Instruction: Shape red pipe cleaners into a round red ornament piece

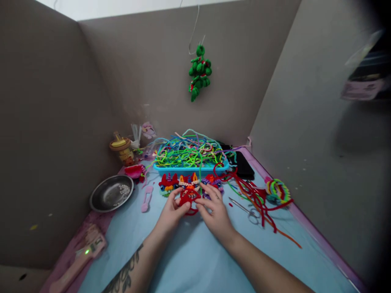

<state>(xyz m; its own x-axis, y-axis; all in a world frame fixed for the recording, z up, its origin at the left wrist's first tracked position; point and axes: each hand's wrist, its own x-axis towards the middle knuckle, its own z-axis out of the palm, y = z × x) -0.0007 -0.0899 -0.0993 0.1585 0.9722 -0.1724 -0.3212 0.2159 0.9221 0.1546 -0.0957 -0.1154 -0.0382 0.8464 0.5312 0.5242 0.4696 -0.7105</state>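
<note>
Between my two hands is a red fuzzy pipe-cleaner piece (190, 197), bent into a rounded shape with gaps in it. My left hand (174, 205) pinches its left side with thumb and fingers. On the other side, my right hand (214, 205) grips the right edge. Just beyond my fingers lie colourful pipe-cleaner figures, among them a red one with a blue and yellow base (168, 184) and a purple and red one (213, 183). A green pipe cleaner (200, 171) stands up near my right fingertips.
Behind the figures sits a blue tray (191, 169) heaped with pipe cleaners. Scissors (246, 209) and red pipe cleaners (256, 195) lie right. At left are a metal bowl (105, 199), a pink clip (147, 199) and a pink glue gun (82, 258). Grey panels (146, 69) enclose the table.
</note>
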